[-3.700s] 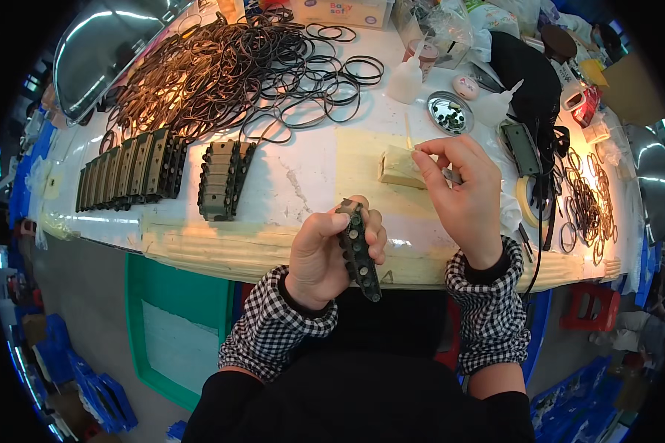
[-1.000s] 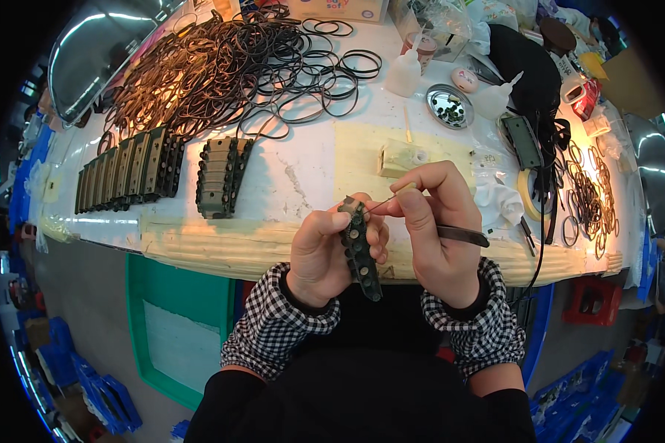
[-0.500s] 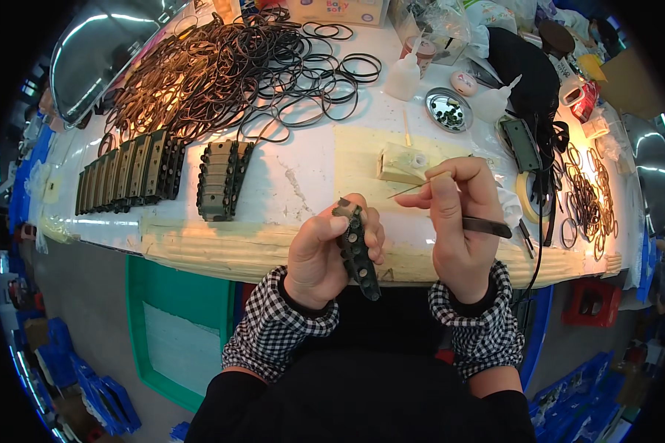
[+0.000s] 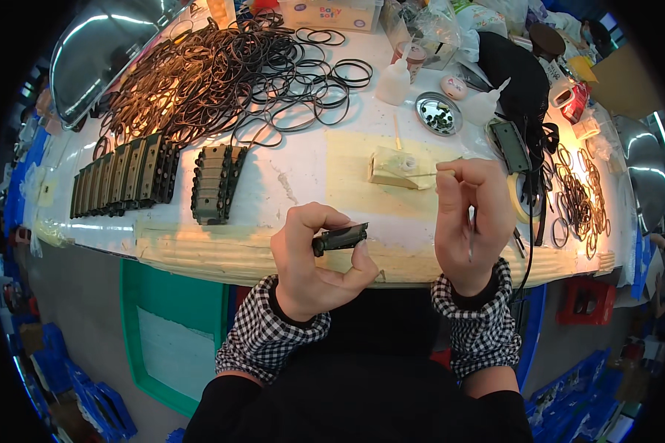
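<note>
My left hand (image 4: pixel 308 269) pinches a dark green, camouflage-patterned plastic piece (image 4: pixel 340 239) between thumb and fingers, above the table's front edge. The piece is turned nearly end-on, so most of its length is hidden. My right hand (image 4: pixel 474 225) is raised to the right of it. A thin needle-like stick (image 4: pixel 415 175) is pinched in its fingertips and points left, across the view of a pale yellow block (image 4: pixel 397 166). Tucked against the palm is a slim metal tool (image 4: pixel 471 240), perhaps tweezers. Behind the right hand lies a round metal dish (image 4: pixel 454 107) of small dark green bits.
Similar green-brown pieces stand in a row (image 4: pixel 125 177), with another group (image 4: pixel 216 181) beside it. A heap of black rubber rings (image 4: pixel 207 81) covers the back left. White squeeze bottles (image 4: pixel 394 81), a black cable (image 4: pixel 537 244) and more rings (image 4: pixel 580 199) lie to the right.
My left hand has turned the piece from upright with its knobbed side showing to nearly level and end-on. My right hand has rotated, and its stick now points more level to the left.
</note>
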Demonstrator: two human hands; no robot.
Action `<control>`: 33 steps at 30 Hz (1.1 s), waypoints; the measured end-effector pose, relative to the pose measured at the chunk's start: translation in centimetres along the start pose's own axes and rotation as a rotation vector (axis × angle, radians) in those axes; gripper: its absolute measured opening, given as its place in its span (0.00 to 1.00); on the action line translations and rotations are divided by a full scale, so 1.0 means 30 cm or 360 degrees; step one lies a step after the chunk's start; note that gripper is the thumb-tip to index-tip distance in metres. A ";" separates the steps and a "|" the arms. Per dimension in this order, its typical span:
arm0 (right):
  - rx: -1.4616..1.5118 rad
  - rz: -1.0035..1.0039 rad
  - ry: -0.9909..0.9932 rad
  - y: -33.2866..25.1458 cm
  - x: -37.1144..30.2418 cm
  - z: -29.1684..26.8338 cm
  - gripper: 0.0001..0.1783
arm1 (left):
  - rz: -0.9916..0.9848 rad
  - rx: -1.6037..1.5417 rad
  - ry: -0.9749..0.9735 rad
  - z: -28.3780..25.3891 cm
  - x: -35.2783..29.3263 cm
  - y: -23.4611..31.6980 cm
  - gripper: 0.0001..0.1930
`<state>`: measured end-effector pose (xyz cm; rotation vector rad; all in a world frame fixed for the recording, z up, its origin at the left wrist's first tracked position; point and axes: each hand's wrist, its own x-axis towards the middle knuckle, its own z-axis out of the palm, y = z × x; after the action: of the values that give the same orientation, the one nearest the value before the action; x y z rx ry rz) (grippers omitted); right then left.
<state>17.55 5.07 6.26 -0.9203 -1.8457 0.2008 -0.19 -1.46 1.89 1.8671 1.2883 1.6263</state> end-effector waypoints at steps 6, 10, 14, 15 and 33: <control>0.0711 0.0242 -0.0402 -0.082 -0.037 -0.003 0.03 | 0.0179 0.0088 0.0002 0.009 0.003 -0.003 0.20; 0.0668 0.0173 -0.0434 -0.078 -0.041 0.000 0.04 | 0.0194 0.0114 0.0005 0.006 0.002 0.001 0.21; 0.0688 0.0187 -0.0436 -0.082 -0.045 0.004 0.04 | 0.0210 0.0108 0.0009 0.007 0.003 0.001 0.21; 0.0682 0.0179 -0.0424 -0.084 -0.045 0.006 0.04 | 0.0208 0.0105 0.0009 0.007 0.004 0.001 0.21; 0.0458 0.0340 -0.0126 -0.055 -0.003 -0.006 0.03 | 0.0078 -0.0099 0.0078 0.007 0.000 -0.005 0.21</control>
<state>16.89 3.81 7.14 -0.9146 -1.7315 0.6258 -0.05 -1.33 1.72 1.8463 1.2058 1.7270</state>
